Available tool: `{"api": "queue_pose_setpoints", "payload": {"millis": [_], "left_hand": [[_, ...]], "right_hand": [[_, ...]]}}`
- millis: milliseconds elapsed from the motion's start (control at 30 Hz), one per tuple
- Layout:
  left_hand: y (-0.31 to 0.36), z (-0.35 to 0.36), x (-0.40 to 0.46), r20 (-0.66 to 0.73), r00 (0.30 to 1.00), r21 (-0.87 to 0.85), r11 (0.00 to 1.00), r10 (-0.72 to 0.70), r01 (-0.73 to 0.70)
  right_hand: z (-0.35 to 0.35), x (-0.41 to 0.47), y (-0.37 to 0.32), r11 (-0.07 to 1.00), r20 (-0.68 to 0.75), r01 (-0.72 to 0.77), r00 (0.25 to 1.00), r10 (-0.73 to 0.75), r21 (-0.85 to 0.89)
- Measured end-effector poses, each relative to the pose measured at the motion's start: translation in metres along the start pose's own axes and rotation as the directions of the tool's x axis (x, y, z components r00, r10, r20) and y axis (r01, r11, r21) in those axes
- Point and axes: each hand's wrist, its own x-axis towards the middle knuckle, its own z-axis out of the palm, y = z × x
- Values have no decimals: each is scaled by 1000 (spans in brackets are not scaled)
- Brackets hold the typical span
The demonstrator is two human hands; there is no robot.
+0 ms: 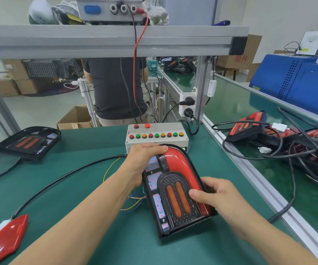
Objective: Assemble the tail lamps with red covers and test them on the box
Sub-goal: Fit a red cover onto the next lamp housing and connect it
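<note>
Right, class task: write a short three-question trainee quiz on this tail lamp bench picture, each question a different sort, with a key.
1. True or false: both hands grip the tail lamp on the green mat.
2. Which part of the held lamp does the red cover fit? A the right side and top arch; B the lower left strip; C the back.
3. Fill in: the loose red cover lies near the mat's front ____ corner.

Key: 1 true: left hand at the top, right hand at the right edge. 2 A. 3 left.

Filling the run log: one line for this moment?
left hand grips lamp top | right hand grips lamp side | tail lamp red cover on, small red lights lit | test box behind
</note>
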Motion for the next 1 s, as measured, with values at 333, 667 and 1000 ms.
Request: {"api": "queue_pose_setpoints", "payload": {"millis": [333, 667, 1000], "left_hand": [[2, -31, -7, -153, 986, 326, 945, 69, -16], [11, -115, -59, -307, 925, 680, 731, 224, 49], [54, -213, -107, -493, 770, 863, 342, 406, 372]], "right_hand": [[-2, 10, 2, 988, -3, -133, 991, 134, 78], [-1, 19, 7, 983, -6, -173, 985, 174, 67], [-5, 20, 11, 969, 36, -214, 977, 212, 122]]}}
